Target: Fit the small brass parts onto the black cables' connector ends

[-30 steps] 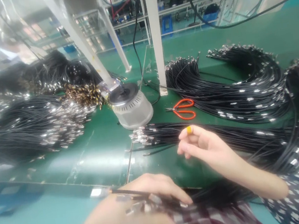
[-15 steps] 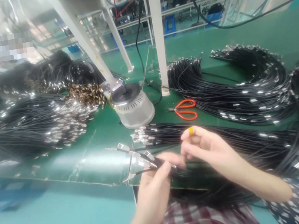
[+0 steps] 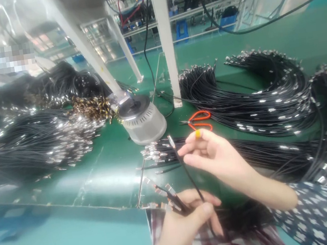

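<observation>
My left hand (image 3: 190, 216) is closed around several black cables (image 3: 175, 202) with bare metal ends, held low over the table's front edge. One cable (image 3: 187, 172) from this hand stands up on its own, its silvery tip (image 3: 171, 141) pointing away from me. Just right of that tip is my right hand (image 3: 209, 154), a yellow band on one finger. Its thumb and fingers are parted, with the fingertips beside the cable or lightly touching it. Behind lies a bundle of black cables (image 3: 247, 149) with silvery ends. Orange-handled scissors (image 3: 199, 114) lie beyond my right hand.
A grey round-based device (image 3: 145, 125) stands on the green table (image 3: 105, 164), close to white posts (image 3: 170, 56). Large cable piles lie at left (image 3: 36, 137) and right (image 3: 256, 104). A pile of gold-coloured ends (image 3: 92, 108) sits beside the device. A checked cloth covers my lap.
My left hand has moved down and right, and one cable now stands apart from its bunch. My right hand has shifted left and slightly up, to that cable's tip.
</observation>
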{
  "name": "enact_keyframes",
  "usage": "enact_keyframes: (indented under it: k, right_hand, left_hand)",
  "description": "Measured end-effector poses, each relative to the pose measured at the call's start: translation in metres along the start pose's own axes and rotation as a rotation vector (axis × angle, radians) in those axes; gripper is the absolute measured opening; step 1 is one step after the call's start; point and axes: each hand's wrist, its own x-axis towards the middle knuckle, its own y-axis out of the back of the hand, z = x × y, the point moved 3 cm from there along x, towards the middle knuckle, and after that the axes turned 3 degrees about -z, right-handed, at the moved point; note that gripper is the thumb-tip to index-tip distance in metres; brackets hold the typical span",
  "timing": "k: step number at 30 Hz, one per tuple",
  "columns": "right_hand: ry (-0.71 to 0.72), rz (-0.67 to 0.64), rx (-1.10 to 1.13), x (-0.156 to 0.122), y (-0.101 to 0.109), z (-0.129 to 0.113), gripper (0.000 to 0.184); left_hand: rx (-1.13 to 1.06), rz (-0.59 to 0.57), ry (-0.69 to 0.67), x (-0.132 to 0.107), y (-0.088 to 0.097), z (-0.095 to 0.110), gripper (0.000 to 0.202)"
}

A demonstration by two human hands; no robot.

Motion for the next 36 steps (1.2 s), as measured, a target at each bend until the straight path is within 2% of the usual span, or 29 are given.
enact_keyframes:
  k: [3, 5, 8, 11, 16, 22, 24, 26, 27, 31, 36]
  right_hand:
    - [-0.044, -0.056, 0.058, 0.005, -0.004, -0.003, 0.041]
    - [-0.099, -0.155, 0.104, 0.004, -0.004, 0.001, 0.045]
    - [-0.200, -0.322, 0.154, -0.004, 0.001, 0.011, 0.047]
    - [-0.244, -0.315, 0.120, -0.015, 0.011, 0.020, 0.046]
    - [-0.248, -0.243, -0.004, -0.033, 0.015, 0.024, 0.052]
    - [-0.204, -0.309, -0.179, -0.038, 0.013, 0.021, 0.053]
    - [-0.166, -0.346, -0.301, -0.037, 0.018, 0.016, 0.045]
    - [-0.137, -0.409, -0.428, -0.037, 0.026, 0.007, 0.022]
    - [-0.131, -0.446, -0.485, -0.037, 0.029, 0.003, 0.019]
    - [-0.162, -0.561, -0.639, -0.037, 0.035, -0.012, 0.043]
    - [-0.182, -0.647, -0.783, -0.031, 0.026, -0.024, 0.052]
  left_hand:
    - [-0.011, -0.030, 0.034, -0.001, 0.001, -0.004, 0.018]
    - [-0.041, -0.019, -0.002, 0.000, 0.002, -0.004, 0.026]
    - [-0.154, 0.106, -0.117, 0.001, 0.002, 0.001, 0.033]
    - [-0.207, 0.231, -0.162, 0.002, 0.000, 0.004, 0.027]
    - [-0.161, 0.273, -0.138, 0.004, -0.002, 0.004, 0.021]
    - [-0.121, 0.244, -0.114, 0.008, 0.000, 0.009, 0.020]
    - [-0.106, 0.235, -0.113, 0.008, 0.000, 0.008, 0.019]
    - [-0.080, 0.227, -0.113, 0.008, 0.000, 0.008, 0.016]
    - [-0.061, 0.221, -0.118, 0.008, 0.000, 0.008, 0.015]
    - [0.067, 0.228, -0.081, 0.007, -0.003, 0.013, 0.013]
    - [0.202, 0.232, 0.013, 0.009, -0.004, 0.020, 0.019]
